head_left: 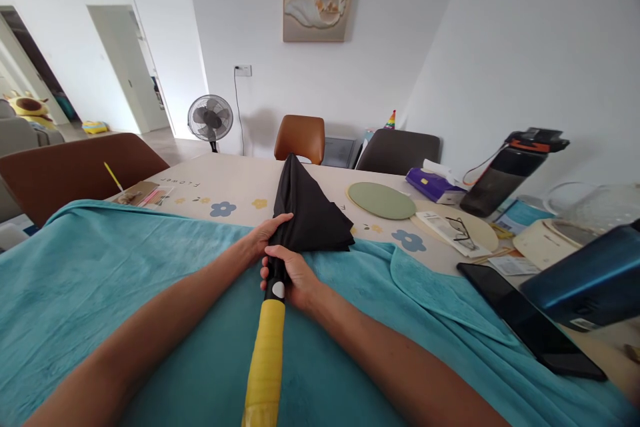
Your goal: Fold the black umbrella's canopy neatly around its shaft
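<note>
A black umbrella (305, 213) with a yellow-wrapped handle (269, 347) points away from me over the table, its canopy folded down and one flap hanging loose to the right. My left hand (267, 232) is closed around the left side of the canopy, thumb lying along the fabric. Just nearer to me, my right hand (293, 275) wraps round the base of the canopy, above a white round button (278, 289). The far fingers of my left hand are hidden behind the cloth. Beneath the umbrella spreads a teal blanket (175, 280).
On the right lie a black tablet (530, 320), glasses (461, 230), a green round mat (383, 200) and a purple tissue pack (434, 185). A dark bottle (510, 173) and a blue tumbler (590, 277) stand there. Chairs (300, 137) and a fan (211, 118) are beyond the table.
</note>
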`<state>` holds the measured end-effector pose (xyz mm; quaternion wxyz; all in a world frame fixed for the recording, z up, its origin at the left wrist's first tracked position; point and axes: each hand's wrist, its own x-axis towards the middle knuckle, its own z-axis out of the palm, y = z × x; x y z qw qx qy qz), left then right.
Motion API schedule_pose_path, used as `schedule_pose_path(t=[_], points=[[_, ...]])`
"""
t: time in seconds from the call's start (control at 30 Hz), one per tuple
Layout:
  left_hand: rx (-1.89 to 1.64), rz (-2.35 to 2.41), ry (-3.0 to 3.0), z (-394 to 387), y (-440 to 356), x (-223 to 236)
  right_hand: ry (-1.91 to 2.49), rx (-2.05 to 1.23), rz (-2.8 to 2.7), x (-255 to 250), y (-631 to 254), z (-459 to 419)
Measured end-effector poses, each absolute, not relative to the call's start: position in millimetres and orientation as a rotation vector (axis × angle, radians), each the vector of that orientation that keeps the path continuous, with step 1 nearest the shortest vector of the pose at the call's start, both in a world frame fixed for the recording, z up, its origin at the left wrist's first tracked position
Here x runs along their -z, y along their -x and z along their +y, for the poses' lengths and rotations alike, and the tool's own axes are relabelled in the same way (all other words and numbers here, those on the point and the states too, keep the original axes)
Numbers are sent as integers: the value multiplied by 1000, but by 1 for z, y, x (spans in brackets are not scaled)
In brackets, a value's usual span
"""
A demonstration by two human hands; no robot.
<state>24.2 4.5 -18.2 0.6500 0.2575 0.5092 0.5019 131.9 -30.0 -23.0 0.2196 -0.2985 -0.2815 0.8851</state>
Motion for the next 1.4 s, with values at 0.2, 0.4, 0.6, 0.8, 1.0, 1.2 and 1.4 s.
schedule_pose_path(t=[0.2,0.4,0.6,0.8,1.0,1.2,1.4], points=[[-1152,1366,-749,20,-18,28,1024,-2357,-805,21,-132,-20],[-1134,2101,-1636,16,-3,11,942,-2348,-824,29,-130,-10],[-1223,1865,-1789,14,-32,-17,839,-2341,-857,34,-129,-13],[-917,1492,-2081,63,-76,-14,802,-2308,-853,38,-129,-12],[-780,1415,-2147,100,-93,1,744,-2299,-907,34,-130,-15],[-639,1510,-2362,103,-96,7,726,-2245,-922,27,-132,-19],[-1174,1679,-2177,91,-84,-17,818,-2335,-854,35,-129,-13]])
